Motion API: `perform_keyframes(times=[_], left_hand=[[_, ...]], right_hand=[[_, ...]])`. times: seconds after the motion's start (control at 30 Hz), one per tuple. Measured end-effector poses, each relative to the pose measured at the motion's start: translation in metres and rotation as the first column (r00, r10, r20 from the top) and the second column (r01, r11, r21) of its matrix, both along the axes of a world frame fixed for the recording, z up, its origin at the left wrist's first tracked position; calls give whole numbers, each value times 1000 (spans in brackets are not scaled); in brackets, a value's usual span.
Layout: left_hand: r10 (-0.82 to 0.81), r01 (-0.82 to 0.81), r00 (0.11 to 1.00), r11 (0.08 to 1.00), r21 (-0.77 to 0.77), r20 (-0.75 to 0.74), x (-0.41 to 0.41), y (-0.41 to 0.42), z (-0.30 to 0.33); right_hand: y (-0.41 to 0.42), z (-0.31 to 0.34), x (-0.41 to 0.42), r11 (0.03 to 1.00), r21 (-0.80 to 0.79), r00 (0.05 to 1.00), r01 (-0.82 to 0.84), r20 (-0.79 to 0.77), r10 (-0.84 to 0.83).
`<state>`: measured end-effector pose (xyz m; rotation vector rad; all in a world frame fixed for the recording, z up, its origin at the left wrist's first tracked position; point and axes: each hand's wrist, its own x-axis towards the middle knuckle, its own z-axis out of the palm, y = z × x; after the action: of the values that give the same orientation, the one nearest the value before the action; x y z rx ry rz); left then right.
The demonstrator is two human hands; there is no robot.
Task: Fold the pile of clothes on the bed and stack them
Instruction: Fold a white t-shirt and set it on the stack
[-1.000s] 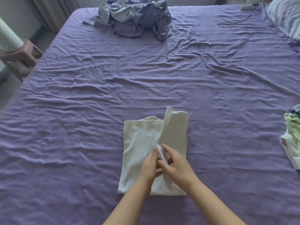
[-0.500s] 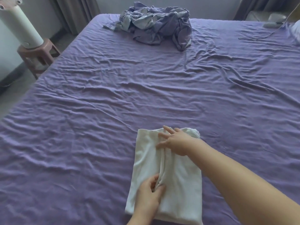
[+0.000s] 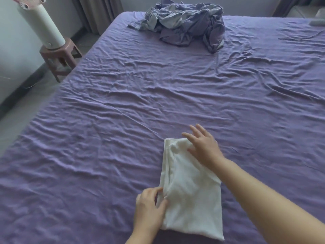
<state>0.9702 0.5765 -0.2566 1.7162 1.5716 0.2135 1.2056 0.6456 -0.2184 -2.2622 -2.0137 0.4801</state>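
we see a folded white garment [image 3: 191,189] lying near the near edge of the bed [image 3: 158,95], whose purple sheet is wrinkled all over. our left hand [image 3: 149,208] pinches the garment's left edge between thumb and curled fingers, while our right hand [image 3: 202,145] rests on its far end with fingers straight and spread, holding nothing. a crumpled grey and purple pile of clothes [image 3: 184,27] sits at the bed's far edge, well apart from the garment, and off the bed's left edge a white cylinder [image 3: 42,25] stands tilted on a small pink stool [image 3: 59,57].
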Motion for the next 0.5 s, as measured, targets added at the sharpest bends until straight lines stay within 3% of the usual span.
perform_keyframes(times=[0.07,0.17,0.23,0.3,0.5], left_hand=[[5,-6,1000,1000,15,19,5,10,0],[171,-163,983,980,-116,63,31,32,3],[307,-275,948,923,-269,83,50,48,0],[386,-321,916,870,-374,113,64,57,0],[184,-150,966,972,-181,184,77,45,23]], right_hand=[[-38,-15,2,937,19,936,350,-59,-348],[-89,-39,-1,676,-105,625,730,-299,-721],[-106,-50,-9,590,-187,494,786,-385,-780],[-110,-53,-16,592,-221,482,775,-400,-779],[-118,-25,-17,640,-93,510,763,-522,-683]])
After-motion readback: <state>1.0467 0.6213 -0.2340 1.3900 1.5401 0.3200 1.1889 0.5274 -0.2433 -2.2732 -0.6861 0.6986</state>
